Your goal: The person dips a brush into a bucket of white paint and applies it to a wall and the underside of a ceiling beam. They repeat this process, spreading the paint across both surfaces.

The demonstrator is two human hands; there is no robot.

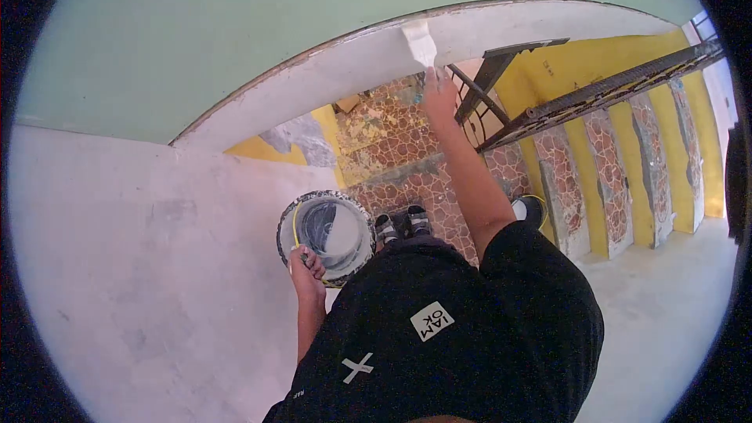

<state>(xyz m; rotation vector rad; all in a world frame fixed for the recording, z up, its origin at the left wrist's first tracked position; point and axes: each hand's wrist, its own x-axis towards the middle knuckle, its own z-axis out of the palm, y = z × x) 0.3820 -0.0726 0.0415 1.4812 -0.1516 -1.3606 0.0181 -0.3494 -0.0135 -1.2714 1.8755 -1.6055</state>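
My left hand [307, 266] grips the rim and yellow handle of a round bucket [335, 229] holding white paint, held close to my waist. My right hand [439, 92] is raised with the arm stretched out and holds a wide paint brush [421, 43]. The brush's white bristles press against the white curved edge of an arch [329, 70] under the green surface. My feet in dark sandals [403, 223] stand far below on a patterned floor.
A grey-white plastered wall [141, 266] fills the left. A dark metal stair rail [595, 90] runs at the right above yellow walls with stone-patterned panels [611, 180]. A second bucket [526, 207] sits on the floor near my right elbow.
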